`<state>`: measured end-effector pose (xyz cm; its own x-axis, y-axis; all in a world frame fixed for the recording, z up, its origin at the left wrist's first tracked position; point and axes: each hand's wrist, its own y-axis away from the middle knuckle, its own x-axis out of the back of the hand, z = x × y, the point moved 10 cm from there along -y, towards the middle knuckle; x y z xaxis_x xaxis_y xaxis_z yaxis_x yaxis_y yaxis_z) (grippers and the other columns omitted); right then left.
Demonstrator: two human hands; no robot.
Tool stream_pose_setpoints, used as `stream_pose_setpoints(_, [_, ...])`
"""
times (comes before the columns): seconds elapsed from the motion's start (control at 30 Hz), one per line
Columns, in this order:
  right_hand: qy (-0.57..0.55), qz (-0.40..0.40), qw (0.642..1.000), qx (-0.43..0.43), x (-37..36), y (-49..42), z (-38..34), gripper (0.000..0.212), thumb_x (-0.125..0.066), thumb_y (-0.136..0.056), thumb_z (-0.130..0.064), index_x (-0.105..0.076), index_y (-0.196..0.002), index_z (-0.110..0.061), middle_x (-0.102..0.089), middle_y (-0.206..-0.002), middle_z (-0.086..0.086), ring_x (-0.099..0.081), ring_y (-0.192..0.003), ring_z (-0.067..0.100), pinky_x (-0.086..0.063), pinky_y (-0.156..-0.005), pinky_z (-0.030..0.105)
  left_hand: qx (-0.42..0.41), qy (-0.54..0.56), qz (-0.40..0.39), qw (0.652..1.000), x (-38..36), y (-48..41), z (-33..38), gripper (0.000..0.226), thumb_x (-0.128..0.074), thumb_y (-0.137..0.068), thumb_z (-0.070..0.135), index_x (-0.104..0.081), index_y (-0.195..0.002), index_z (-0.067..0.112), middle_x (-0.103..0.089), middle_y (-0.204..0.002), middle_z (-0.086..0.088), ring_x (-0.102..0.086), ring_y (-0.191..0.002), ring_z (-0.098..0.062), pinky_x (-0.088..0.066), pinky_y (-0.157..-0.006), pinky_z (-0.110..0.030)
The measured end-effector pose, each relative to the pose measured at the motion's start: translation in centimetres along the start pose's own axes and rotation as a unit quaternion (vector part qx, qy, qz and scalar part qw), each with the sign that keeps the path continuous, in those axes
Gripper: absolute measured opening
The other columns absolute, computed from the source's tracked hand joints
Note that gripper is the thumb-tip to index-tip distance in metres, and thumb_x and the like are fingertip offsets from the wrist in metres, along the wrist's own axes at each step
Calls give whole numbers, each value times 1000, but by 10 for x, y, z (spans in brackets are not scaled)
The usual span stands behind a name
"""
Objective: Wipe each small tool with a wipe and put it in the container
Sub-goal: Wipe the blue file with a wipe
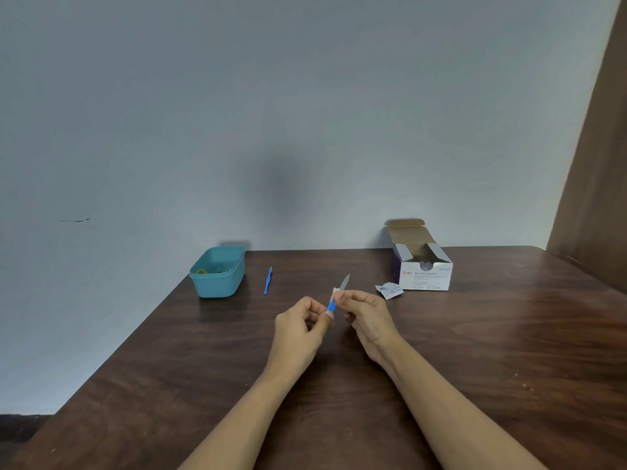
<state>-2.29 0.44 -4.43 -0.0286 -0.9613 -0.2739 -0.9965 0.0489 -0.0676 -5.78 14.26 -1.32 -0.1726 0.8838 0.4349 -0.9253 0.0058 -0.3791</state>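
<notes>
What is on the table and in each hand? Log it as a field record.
left hand: grips blue-handled tool by its handle
right hand: pinches white wipe around the tool
container: teal, open, far left, items inside
waiting tool: blue, lying beside the container
swab box: open, far right
torn wrapper: beside box

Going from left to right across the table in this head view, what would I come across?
Teal plastic container → thin blue tool lying flat → blue-handled blade tool held in both hands → torn wipe wrapper → open white alcohol swab box.
</notes>
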Motion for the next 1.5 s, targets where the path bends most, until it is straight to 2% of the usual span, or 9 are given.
stream_pose_setpoints(0.23, [-90,54,994,-34,11,-2,8,8,-73,-80,-14,-75,-85,-7,-67,-62,-7,-41,-63,9,-38,-61,23,-21,-24,-19,999,-7,1,1,7,-64,-88,25,-63,-82,21,-70,-76,5,-62,-70,-6,-46,-59,-10])
stream_pose_setpoints(0.37, [-100,89,991,-29,16,-1,7,7,-71,-82,-9,-73,-75,-11,-67,-62,-7,-39,-61,8,-35,-58,22,-18,-35,-35,999,-12,0,-1,7,-64,-88,27,-62,-83,23,-70,-78,5,-63,-72,-9,-50,-61,-15])
stream_pose_setpoints(0.47, [-115,107,987,-32,19,-1,8,9,-70,-81,-6,-73,-73,-10,-68,-65,-3,-40,-61,8,-35,-58,21,-13,-37,-38,999,-13,0,-1,6,-64,-88,28,-63,-85,24,-70,-79,7,-63,-73,-6,-49,-61,-12])
stream_pose_setpoints(0.57, [-137,101,984,-49,18,-2,12,2,-72,-81,-8,-73,-80,-7,-61,-67,0,-40,-61,9,-37,-58,22,-12,-21,-32,999,-10,0,1,6,-64,-89,27,-63,-84,23,-70,-76,9,-61,-70,2,-44,-59,-7])
stream_pose_setpoints(0.67, [-171,96,979,-62,19,-4,15,8,-71,-81,-9,-73,-88,-4,-59,-65,-1,-40,-60,8,-36,-57,21,-12,-30,-51,998,-13,1,1,6,-64,-89,27,-62,-85,23,-70,-77,9,-61,-69,4,-44,-59,-6])
stream_pose_setpoints(0.93, [-202,114,970,-71,23,-6,16,5,-66,-83,0,-70,-84,-4,-60,-63,-1,-39,-59,8,-33,-55,21,-9,-46,-80,996,-20,2,1,7,-63,-89,30,-62,-88,24,-70,-78,12,-62,-70,6,-45,-61,-5])
stream_pose_setpoints(1.1, [-214,108,968,-76,22,-6,19,12,-70,-82,-6,-71,-94,-3,-58,-64,-2,-40,-59,8,-35,-57,21,-3,-42,-70,997,-17,1,0,7,-64,-89,29,-63,-88,22,-71,-77,11,-62,-68,7,-43,-59,-4])
stream_pose_setpoints(1.3, [-215,130,965,-82,26,-6,18,4,-68,-83,-3,-69,-86,-6,-58,-68,0,-41,-59,7,-35,-55,20,6,-52,-86,995,-20,2,-1,7,-63,-89,29,-62,-89,23,-71,-77,11,-62,-68,7,-44,-58,-4])
stream_pose_setpoints(1.5, [-206,98,969,-97,23,-7,21,25,-73,-78,-12,-70,-102,-3,-61,-66,-2,-42,-62,8,-39,-58,22,11,-21,-53,998,-13,1,0,6,-64,-89,26,-63,-87,21,-72,-75,10,-58,-59,8,-41,-55,-5])
